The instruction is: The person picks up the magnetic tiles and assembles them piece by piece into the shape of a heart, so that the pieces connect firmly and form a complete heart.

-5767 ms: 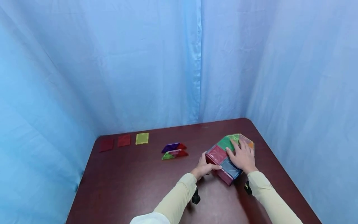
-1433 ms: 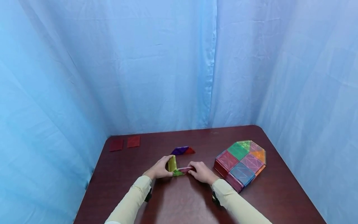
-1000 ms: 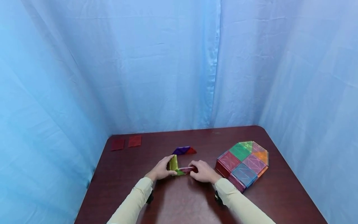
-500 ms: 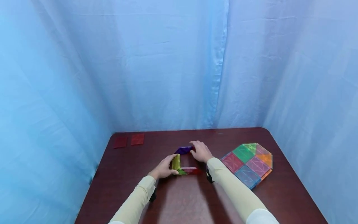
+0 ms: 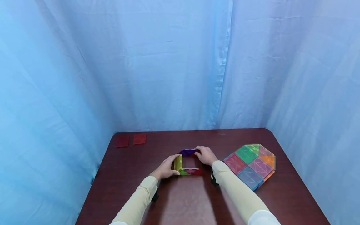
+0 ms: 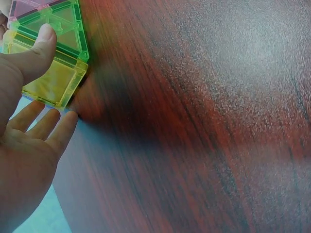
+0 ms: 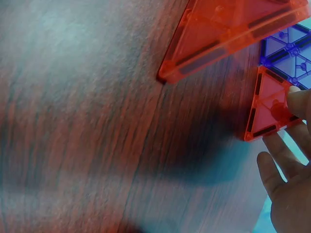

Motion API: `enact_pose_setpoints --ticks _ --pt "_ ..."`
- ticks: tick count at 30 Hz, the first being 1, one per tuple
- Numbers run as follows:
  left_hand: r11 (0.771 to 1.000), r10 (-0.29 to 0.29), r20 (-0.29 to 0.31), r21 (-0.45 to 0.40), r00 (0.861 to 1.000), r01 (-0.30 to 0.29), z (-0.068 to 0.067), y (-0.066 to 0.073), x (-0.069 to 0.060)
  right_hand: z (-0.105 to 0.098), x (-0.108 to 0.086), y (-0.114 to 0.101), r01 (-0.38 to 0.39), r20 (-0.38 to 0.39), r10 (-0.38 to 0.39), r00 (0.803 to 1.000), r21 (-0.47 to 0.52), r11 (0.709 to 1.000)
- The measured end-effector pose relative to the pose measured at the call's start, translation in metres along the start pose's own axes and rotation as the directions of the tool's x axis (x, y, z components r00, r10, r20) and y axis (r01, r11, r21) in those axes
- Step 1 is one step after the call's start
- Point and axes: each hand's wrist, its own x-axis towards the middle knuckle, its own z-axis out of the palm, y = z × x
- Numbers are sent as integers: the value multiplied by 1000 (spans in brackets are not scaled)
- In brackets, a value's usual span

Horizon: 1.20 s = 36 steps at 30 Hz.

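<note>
My left hand (image 5: pixel 164 168) grips an upright yellow square magnetic tile (image 5: pixel 178 162). Its thumb lies across a green triangular tile (image 6: pixel 68 29) in the left wrist view, and its fingertips are at the yellow tile's far edge. The green tile begins a standing front row that ends in a red triangular tile (image 5: pixel 197 172). At the row behind, my right hand (image 5: pixel 206 155) pinches another red triangular tile (image 7: pixel 268 99), joined to a purple tile (image 5: pixel 186 152). The purple tile's left end is beside the yellow tile's back edge; whether they touch is hidden.
To the right sits a multi-coloured built block of magnetic tiles (image 5: pixel 247 165), close to my right forearm. Two flat red square tiles (image 5: pixel 139 139) lie at the table's back left. Blue curtains (image 5: pixel 168 78) surround the back and sides of the table.
Both hands have left the built block. The yellow tile went from the back left to the front row's left end. My right hand let go of the front row and took the back row's red tile.
</note>
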Motion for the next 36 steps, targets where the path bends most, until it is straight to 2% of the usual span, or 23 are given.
enact_pose_setpoints --ticks 8,13,20,24,27,30,32,34,36 --pt "1000 19 0 -3 1000 -19 4 -1 9 -1 -7 8 15 1 -15 1000 20 1000" --pt "999 30 3 16 1000 -30 7 -1 17 -4 -11 9 38 51 -40 998 41 998" --pt "998 51 26 35 998 -52 8 0 27 -7 -18 14 -31 89 29 996 22 999" --pt "996 61 71 61 996 -65 0 2 31 -9 -19 17 -32 74 29 997 34 999" --pt "991 68 85 106 994 -77 -18 -1 36 -9 -19 19 -21 44 20 999 38 999" --pt "984 -11 40 180 999 4 -43 -10 39 -9 -18 18 -13 24 12 1000 25 1000" --pt "965 -116 -14 236 993 116 -59 -22 38 -8 -18 17 -6 23 6 1000 6 1000" --pt "930 -227 -64 281 972 236 -75 -35 36 -6 -18 14 2 29 -2 1000 -1 1000" --pt "891 -296 -111 327 949 316 -88 -51 33 -2 -19 11 13 33 -13 999 -10 1000"
